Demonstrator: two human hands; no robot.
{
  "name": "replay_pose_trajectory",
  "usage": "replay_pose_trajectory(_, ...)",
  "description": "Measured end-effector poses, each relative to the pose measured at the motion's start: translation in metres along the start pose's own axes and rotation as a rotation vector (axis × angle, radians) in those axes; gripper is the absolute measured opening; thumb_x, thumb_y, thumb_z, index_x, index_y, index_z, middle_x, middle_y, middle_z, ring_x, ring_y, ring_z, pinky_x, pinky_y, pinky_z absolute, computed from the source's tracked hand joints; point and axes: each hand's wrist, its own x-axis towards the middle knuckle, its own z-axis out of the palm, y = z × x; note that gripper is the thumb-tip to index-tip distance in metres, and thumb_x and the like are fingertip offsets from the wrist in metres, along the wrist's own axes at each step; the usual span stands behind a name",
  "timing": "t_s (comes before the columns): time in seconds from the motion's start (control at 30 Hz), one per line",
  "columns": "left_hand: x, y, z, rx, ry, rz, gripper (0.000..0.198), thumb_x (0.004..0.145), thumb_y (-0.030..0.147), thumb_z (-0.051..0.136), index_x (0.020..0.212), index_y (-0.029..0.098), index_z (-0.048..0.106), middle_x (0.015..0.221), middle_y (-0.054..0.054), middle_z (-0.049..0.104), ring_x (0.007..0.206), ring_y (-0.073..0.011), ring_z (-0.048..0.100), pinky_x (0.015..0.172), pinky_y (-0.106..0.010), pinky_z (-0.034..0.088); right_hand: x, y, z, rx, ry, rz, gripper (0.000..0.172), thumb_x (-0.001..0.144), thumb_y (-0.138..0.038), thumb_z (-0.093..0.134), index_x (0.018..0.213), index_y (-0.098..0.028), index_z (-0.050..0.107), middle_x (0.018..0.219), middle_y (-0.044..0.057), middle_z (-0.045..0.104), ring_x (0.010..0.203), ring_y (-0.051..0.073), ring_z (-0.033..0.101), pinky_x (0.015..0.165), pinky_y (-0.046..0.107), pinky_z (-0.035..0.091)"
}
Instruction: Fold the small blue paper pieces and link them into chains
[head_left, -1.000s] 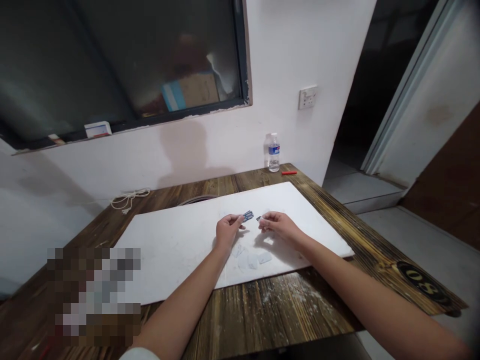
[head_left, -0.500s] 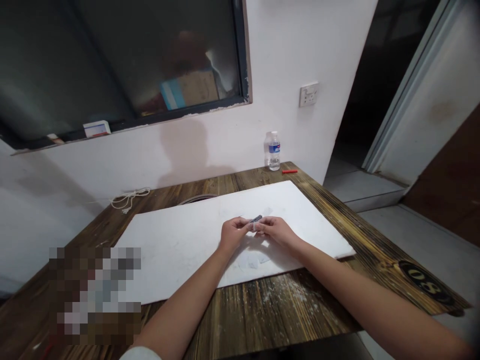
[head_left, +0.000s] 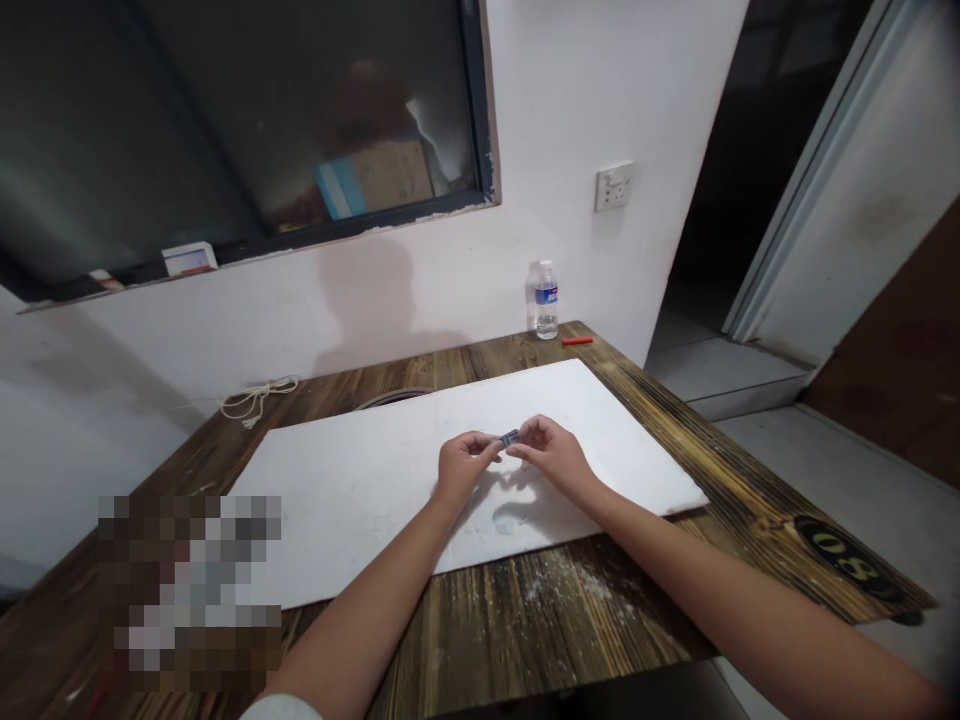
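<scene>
A small dark grey object (head_left: 508, 439), narrow and too small to name surely, is pinched between the thumb and fingers of my left hand (head_left: 466, 465), just above the white board (head_left: 360, 480). My right hand (head_left: 556, 458) is at the object's right end. Its thumb and forefinger are apart, with bent fingers close to the object; whether they touch it I cannot tell. Beneath both hands, faint clear or pale scraps (head_left: 510, 520) lie on the board amid the hands' shadows.
The board rests on a dark wooden table (head_left: 480, 650) with white specks at its front edge. At the back stand a water bottle (head_left: 547, 302) and a red stick-like item (head_left: 577, 341). A white cable (head_left: 255, 398) lies back left. A blurred patch (head_left: 191, 590) covers the left front.
My right hand's fingers have spread and lifted a little away from the dark grey object, showing more of it. My left hand still pinches it, almost unmoved.
</scene>
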Motion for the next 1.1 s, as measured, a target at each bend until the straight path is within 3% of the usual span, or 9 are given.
replay_pose_trajectory(0.1, 0.002, 0.0, 0.0, -0.055, 0.051, -0.055, 0.029, 0.063, 0.039, 0.081, 0.075, 0.014, 0.074, 0.064, -0.006, 0.072, 0.058, -0.0173, 0.066, 0.06, -0.028, 0.052, 0.0, 0.001, -0.004, -0.148, 0.037, -0.113, 0.034, 0.068, -0.046, 0.076, 0.082, -0.021, 0.058, 0.066, -0.003, 0.061, 0.058, 0.014, 0.054, 0.056, 0.026, 0.042)
replay_pose_trajectory(0.23, 0.004, -0.001, -0.002, -0.091, 0.048, -0.084, 0.032, 0.065, 0.04, 0.08, 0.08, 0.013, 0.075, 0.063, -0.006, 0.071, 0.059, -0.0175, 0.067, 0.063, -0.029, 0.053, 0.004, 0.001, -0.011, -0.193, 0.058, -0.122, 0.021, 0.08, -0.041, 0.065, 0.077, -0.021, 0.064, 0.064, -0.001, 0.061, 0.059, 0.014, 0.054, 0.058, 0.027, 0.042)
replay_pose_trajectory(0.5, 0.004, -0.003, -0.001, -0.07, 0.029, -0.087, 0.03, 0.065, 0.038, 0.079, 0.082, 0.014, 0.076, 0.071, -0.007, 0.074, 0.06, -0.0181, 0.068, 0.064, -0.03, 0.054, 0.01, 0.002, -0.016, -0.192, 0.021, -0.187, 0.024, 0.075, -0.037, 0.071, 0.094, -0.021, 0.071, 0.081, 0.003, 0.072, 0.069, 0.017, 0.062, 0.066, 0.029, 0.049)
replay_pose_trajectory(0.77, 0.002, -0.008, -0.002, 0.134, -0.025, 0.029, 0.018, 0.072, 0.029, 0.073, 0.086, 0.018, 0.079, 0.086, -0.008, 0.077, 0.083, -0.0233, 0.071, 0.081, -0.036, 0.054, 0.021, 0.016, -0.024, -0.331, -0.064, -0.252, 0.009, 0.077, -0.023, 0.066, 0.081, -0.021, 0.074, 0.079, 0.002, 0.074, 0.075, 0.019, 0.067, 0.071, 0.03, 0.05)
replay_pose_trajectory(1.0, 0.006, -0.012, -0.005, 0.475, -0.115, 0.184, 0.012, 0.069, 0.021, 0.074, 0.076, 0.029, 0.079, 0.083, -0.002, 0.076, 0.088, -0.024, 0.065, 0.089, -0.039, 0.047, 0.02, 0.021, -0.023, -0.505, -0.143, -0.23, 0.02, 0.074, -0.007, 0.062, 0.077, -0.022, 0.074, 0.079, 0.001, 0.074, 0.077, 0.02, 0.067, 0.072, 0.029, 0.047)
replay_pose_trajectory(1.1, 0.006, -0.011, -0.006, 0.475, -0.057, 0.207, 0.014, 0.07, 0.02, 0.074, 0.079, 0.029, 0.079, 0.08, -0.002, 0.076, 0.086, -0.0244, 0.064, 0.086, -0.038, 0.047, 0.02, 0.023, -0.023, -0.509, -0.107, -0.257, 0.018, 0.075, -0.008, 0.063, 0.074, -0.022, 0.074, 0.08, 0.003, 0.074, 0.079, 0.02, 0.066, 0.075, 0.031, 0.047)
